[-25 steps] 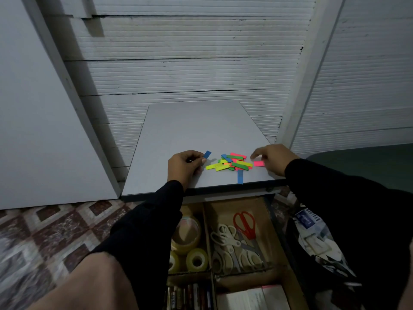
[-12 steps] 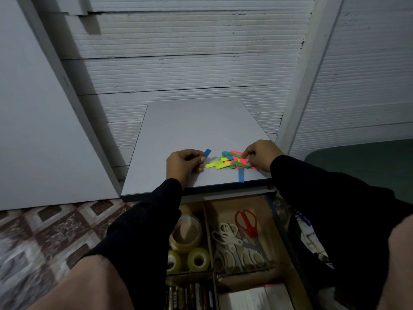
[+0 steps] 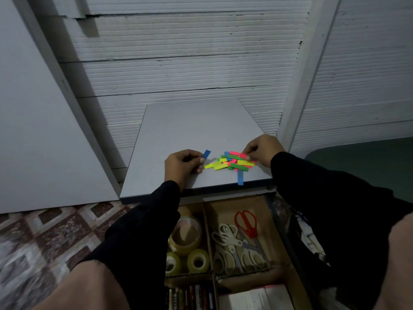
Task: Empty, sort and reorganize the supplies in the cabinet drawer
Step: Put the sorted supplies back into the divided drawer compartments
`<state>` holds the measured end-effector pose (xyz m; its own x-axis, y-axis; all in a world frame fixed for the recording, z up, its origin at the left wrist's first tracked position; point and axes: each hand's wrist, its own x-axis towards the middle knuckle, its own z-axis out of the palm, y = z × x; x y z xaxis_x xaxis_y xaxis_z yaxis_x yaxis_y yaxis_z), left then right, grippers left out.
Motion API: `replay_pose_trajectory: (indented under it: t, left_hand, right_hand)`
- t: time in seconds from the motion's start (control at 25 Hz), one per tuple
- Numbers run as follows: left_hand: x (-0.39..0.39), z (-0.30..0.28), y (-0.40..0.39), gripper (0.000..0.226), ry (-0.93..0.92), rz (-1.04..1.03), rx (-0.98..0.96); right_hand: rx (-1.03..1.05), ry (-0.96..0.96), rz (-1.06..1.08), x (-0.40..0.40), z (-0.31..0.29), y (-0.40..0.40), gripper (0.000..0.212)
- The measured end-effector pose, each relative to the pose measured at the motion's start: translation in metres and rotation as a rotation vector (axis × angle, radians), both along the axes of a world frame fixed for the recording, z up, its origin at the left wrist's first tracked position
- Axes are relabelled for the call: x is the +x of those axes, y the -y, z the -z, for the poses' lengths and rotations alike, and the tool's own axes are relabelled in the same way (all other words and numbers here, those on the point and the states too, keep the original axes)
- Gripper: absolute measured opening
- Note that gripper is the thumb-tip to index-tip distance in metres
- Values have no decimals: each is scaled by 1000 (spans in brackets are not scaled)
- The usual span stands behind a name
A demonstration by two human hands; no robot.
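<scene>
While no writing or brand is sharp enough to read anywhere in my head view, the colours are plain. My left hand (image 3: 183,164) rests near the front edge of the grey cabinet top (image 3: 192,130), thumb and curled fingers pinching one blue strip (image 3: 206,154) that sticks up past my fingertips. Just to its right lies the pile of coloured strips (image 3: 232,162), pink, green, yellow and blue, close to the front right corner; a second blue strip (image 3: 240,177) pokes out to the very front edge. My right hand (image 3: 261,151) sits at the pile's right side, fingers curled and pinching a pink strip (image 3: 242,155). Half a second ago it was in the same spot; a second ago it was further right. Below, the open drawer (image 3: 274,222) holds tape rolls (image 3: 190,238) left of its divider and scissors (image 3: 243,233) right of it.
</scene>
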<state>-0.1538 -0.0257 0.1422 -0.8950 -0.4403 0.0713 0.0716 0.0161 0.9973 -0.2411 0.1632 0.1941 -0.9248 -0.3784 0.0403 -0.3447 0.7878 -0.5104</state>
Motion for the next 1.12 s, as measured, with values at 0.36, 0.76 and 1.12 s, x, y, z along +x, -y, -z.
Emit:
replay_pose_trajectory:
  t: [0.36,0.76,1.12]
  left_hand:
    - [-2,3,3,13,-3,-2,-22]
    - [0,0,1,16,-24,7,-3]
    - [0,-1,1,8,-6,13,-31]
  right_hand:
    - [33,134,-60,11,-7,-5,28]
    - [113,-5,-82,13,9,12,23]
    - [-29,-11,-47,1,8,8,14]
